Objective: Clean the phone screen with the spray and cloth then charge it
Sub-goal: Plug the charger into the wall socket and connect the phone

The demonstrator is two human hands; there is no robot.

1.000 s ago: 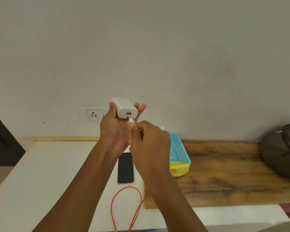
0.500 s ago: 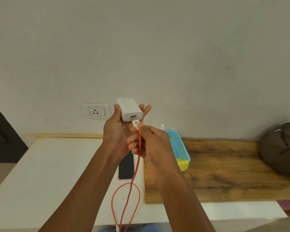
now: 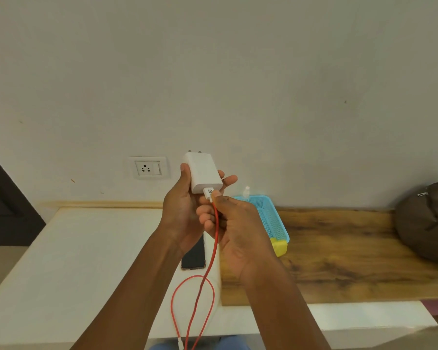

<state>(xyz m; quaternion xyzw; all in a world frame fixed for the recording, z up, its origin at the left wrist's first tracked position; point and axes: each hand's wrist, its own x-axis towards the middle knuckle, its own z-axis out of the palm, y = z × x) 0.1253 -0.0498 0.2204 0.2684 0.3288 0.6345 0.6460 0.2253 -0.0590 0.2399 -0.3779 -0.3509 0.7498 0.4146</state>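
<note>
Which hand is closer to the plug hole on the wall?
Left. The left hand, holding the white charger, is just right of the wall socket. The right hand, pinching the red cable, is farther right and lower.

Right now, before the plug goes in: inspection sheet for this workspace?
Surface: white table on the left, wooden top on the right.
Job's things: phone flat on the table, screen dark; spray bottle tip shows behind the blue basket; yellow cloth at its near end.
Clutter: brown bag at the far right.
Grippers: left hand holds the white charger; right hand pinches the connector at its port.
Cables: red cable hangs looped, its other end loose.
Surroundings: wall socket, nothing plugged in.
</note>
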